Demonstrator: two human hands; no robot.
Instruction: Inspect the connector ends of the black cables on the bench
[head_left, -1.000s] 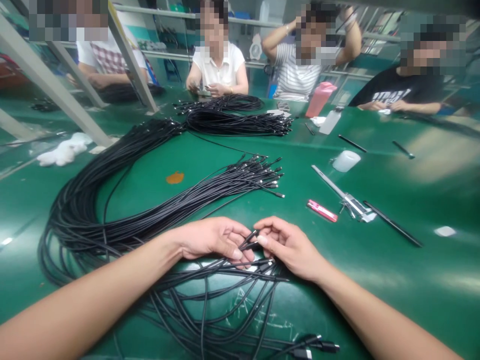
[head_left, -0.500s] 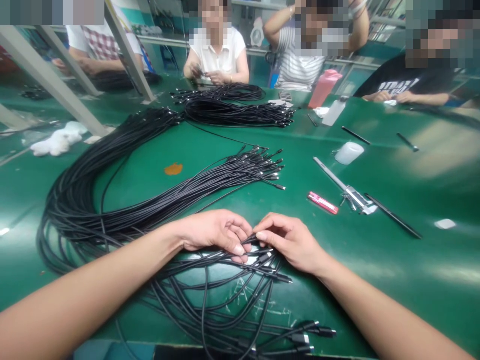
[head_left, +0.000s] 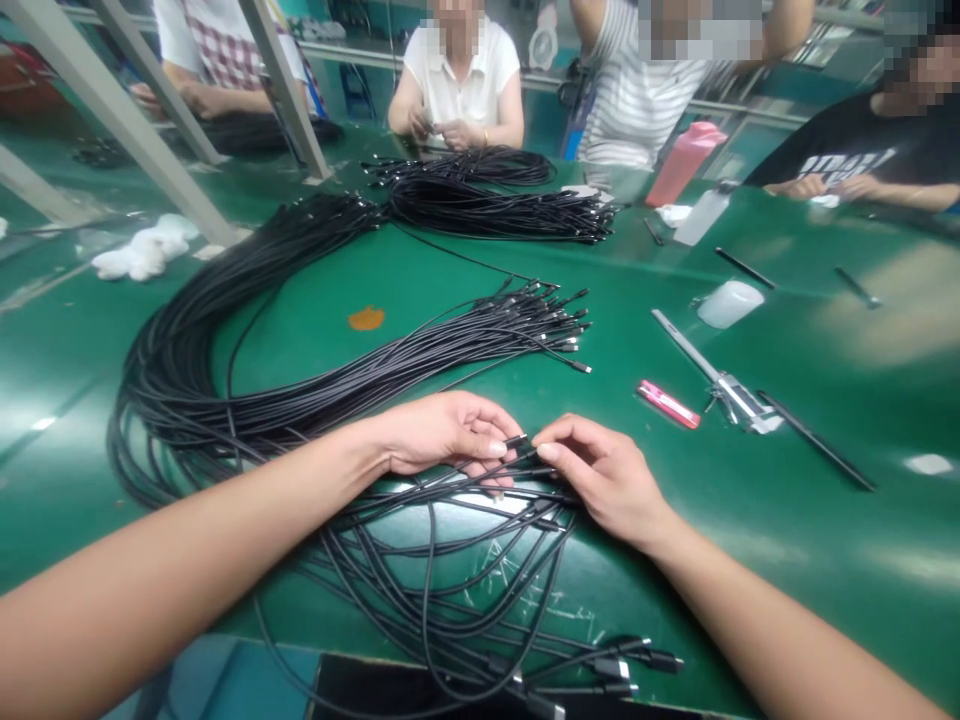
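My left hand (head_left: 469, 440) is closed around a black cable, and the cable's plug (head_left: 516, 441) sticks out past the thumb. Close to it on the right, my right hand (head_left: 604, 475) pinches a black cable end between thumb and forefinger. Beneath both hands, loose black cables (head_left: 375, 580) curve over the table, some with their plugs at the front edge. Behind the hands lies a thick bundle of black cables (head_left: 360, 385), bent in a wide loop, its connector ends pointing right.
On the green table (head_left: 795, 570), right of the hands, lie a digital caliper (head_left: 720, 380), a pink-red packet (head_left: 668, 404) and a black pen-like rod (head_left: 817, 440). Further back are another cable bundle (head_left: 502, 208), a pink bottle (head_left: 686, 163) and several people. Metal posts (head_left: 150, 125) stand at left.
The view has shifted, so the table scene sits further right and slightly higher. A plug now shows beyond my left thumb, and my fingers have moved slightly apart.
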